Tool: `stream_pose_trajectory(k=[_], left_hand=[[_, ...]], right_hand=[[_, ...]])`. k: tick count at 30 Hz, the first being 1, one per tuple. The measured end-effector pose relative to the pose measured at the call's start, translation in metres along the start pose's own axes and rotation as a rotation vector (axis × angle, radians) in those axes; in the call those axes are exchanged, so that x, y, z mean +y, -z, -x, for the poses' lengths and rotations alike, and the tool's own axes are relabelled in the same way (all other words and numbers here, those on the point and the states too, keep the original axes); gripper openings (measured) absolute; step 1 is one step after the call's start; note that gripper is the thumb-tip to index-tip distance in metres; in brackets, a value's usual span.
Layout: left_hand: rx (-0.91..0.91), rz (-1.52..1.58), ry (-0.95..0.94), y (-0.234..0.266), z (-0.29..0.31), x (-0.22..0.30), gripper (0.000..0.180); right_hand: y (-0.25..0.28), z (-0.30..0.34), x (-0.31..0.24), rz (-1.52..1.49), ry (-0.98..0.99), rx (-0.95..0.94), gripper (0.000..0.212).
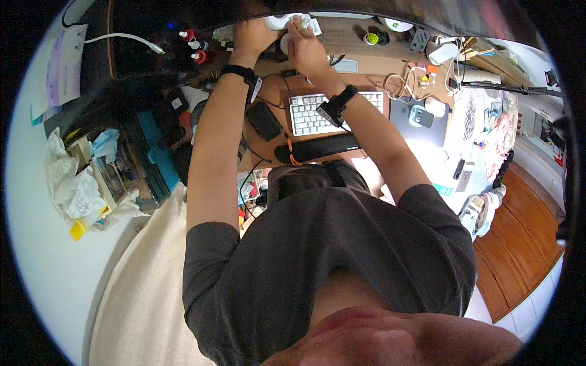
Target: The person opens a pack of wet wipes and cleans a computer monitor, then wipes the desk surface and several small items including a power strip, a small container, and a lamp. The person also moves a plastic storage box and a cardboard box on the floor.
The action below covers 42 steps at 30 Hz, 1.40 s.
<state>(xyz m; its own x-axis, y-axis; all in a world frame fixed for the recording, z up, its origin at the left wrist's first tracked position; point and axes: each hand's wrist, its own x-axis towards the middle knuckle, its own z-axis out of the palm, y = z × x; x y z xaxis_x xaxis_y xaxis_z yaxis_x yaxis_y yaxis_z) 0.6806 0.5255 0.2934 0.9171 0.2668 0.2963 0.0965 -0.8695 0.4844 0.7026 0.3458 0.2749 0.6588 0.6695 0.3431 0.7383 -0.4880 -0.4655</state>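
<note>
At the far edge of the desk, my left hand [251, 40] is beside a white rounded object [278, 22]. Its fingers are mostly hidden by the dark edge above, so its grip does not show. My right hand [307, 51] reaches to the same spot, fingers drawn together and pointing away. Against those fingertips lies a white crumpled piece [312, 25], perhaps paper or a wrapper; what they pinch is too small to make out. Both wrists wear black straps with small devices. Below my forearms lie a white keyboard [308, 116] and a black wrist rest [323, 147].
A black mouse-like case [264, 121] lies left of the keyboard. Small red-capped bottles [198, 57] stand at the far left. White cables [400, 85], a dark pad [421, 125] and a small green plant [370, 39] are on the right. A dark monitor-like edge overhangs the far side.
</note>
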Motion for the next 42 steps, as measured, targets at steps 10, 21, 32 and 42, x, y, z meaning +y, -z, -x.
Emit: stream_pose_trajectory(k=[10,21,32,42], left_hand=[[0.176,0.27,-0.069,0.022,0.015,0.021,0.071],[0.217,0.143,0.001,0.02,0.03,0.015,0.09],[0.155,0.147,0.075,0.0,0.039,-0.012,0.08],[0.223,0.171,0.039,0.007,0.034,0.003,0.073]], right_hand=[[0.017,-0.018,0.012,-0.204,0.03,0.12,0.044],[0.015,-0.01,0.021,-0.188,0.058,0.073,0.037],[0.019,-0.014,-0.03,-0.19,0.312,-0.001,0.051],[0.011,-0.04,-0.02,0.01,0.208,-0.014,0.042]])
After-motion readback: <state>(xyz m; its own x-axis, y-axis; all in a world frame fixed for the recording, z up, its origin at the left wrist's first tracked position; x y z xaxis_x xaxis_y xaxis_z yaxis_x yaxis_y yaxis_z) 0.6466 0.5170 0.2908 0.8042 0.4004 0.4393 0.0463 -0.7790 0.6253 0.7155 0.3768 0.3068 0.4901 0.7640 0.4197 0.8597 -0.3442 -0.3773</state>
